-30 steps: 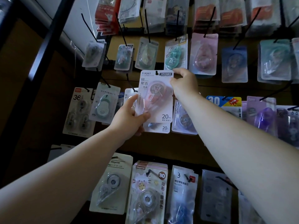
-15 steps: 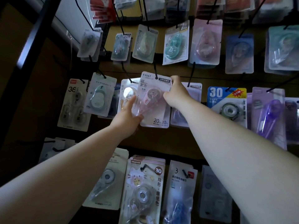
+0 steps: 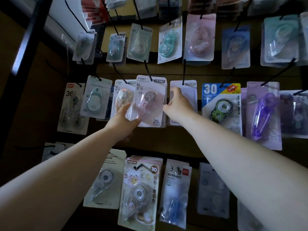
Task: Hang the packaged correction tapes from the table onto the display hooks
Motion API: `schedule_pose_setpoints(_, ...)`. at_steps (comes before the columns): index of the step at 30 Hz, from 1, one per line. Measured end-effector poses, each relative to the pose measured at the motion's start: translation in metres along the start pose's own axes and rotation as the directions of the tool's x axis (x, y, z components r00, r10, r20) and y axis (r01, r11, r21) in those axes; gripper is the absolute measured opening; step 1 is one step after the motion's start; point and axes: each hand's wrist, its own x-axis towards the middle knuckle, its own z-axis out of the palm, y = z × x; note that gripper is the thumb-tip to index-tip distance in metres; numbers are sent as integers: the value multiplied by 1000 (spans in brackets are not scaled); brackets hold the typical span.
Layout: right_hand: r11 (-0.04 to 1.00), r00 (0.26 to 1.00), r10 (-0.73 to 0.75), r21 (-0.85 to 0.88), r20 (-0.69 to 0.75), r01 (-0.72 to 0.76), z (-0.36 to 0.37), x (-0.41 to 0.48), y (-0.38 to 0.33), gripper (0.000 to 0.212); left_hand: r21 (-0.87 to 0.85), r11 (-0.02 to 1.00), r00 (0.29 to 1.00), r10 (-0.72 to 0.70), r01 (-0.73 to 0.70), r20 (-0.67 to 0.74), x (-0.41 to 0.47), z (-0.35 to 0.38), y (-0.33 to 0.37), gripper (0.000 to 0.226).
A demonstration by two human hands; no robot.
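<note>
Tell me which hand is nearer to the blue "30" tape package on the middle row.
Right. The right hand sits one package over, just left of the blue "30" package; the left hand is farther left, touching the pink T-9267 package.

I am seeing a black upright post [image 3: 33, 30] slanting up well to the left of the left hand [image 3: 123, 124]. A white panel [image 3: 66, 19] is showing beside it, above. A brown backboard [image 3: 166, 139] is running just below the right hand [image 3: 180, 107].
</note>
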Motion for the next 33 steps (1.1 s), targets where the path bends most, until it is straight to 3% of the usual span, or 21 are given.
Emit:
schedule_pose_setpoints(6, 995, 990, -89, -30, 106, 93, -18, -42, -3, 38, 100, 994, 990, 46, -32, -134, -26, -12, 1, 53)
schedule_pose_setpoints(8, 994, 990, -112, -2, 89, 113, -25, -60, -4, 36, 57, 995, 983, 91, -83, -158, -46, -13, 4, 42)
schedule_pose_setpoints(11, 991, 991, -110, 79, 80, 104, -31, -92, -4, 30, -99, 980, 971, 153, -173, -186, -94, -12, 5, 9)
schedule_pose_setpoints(12, 989, 990, -108, 109, 91, 98, -33, -106, -2, 27, -114, 971, 965, 186, -209, -185, -114, -11, 2, 15)
schedule_pose_setpoints(15, 977, 979, -111, 198, 169, 76, -37, -157, 8, 15, -143, 964, 974, 220, -226, -61, -178, -3, -12, 24)
schedule_pose_setpoints(17, 977, 954, -85, 213, 286, 23, -35, -198, 19, 22, -175, 968, 976, 198, -181, 85, -220, 7, -32, 9)
schedule_pose_setpoints(20, 951, 837, 56, 227, 544, -210, -21, -264, 45, 31, -109, 991, 953, 105, -77, 285, -272, 25, -70, 19)
schedule_pose_setpoints(24, 859, 584, 248, 103, 773, -502, 15, -351, 98, 29, 56, 996, 880, -83, 64, 467, -325, 56, -122, 16)
schedule_pose_setpoints(27, 789, 456, 385, -31, 802, -613, 48, -406, 143, 19, 143, 974, 825, -226, 177, 519, -355, 82, -172, 34)
schedule_pose_setpoints(30, 686, 319, 511, -155, 798, -711, 80, -452, 186, 18, 277, 930, 732, -363, 243, 577, -382, 106, -217, 28)
schedule_pose_setpoints(33, 561, 180, 599, -248, 781, -790, 108, -492, 217, 16, 361, 879, 649, -474, 311, 595, -408, 134, -260, 36)
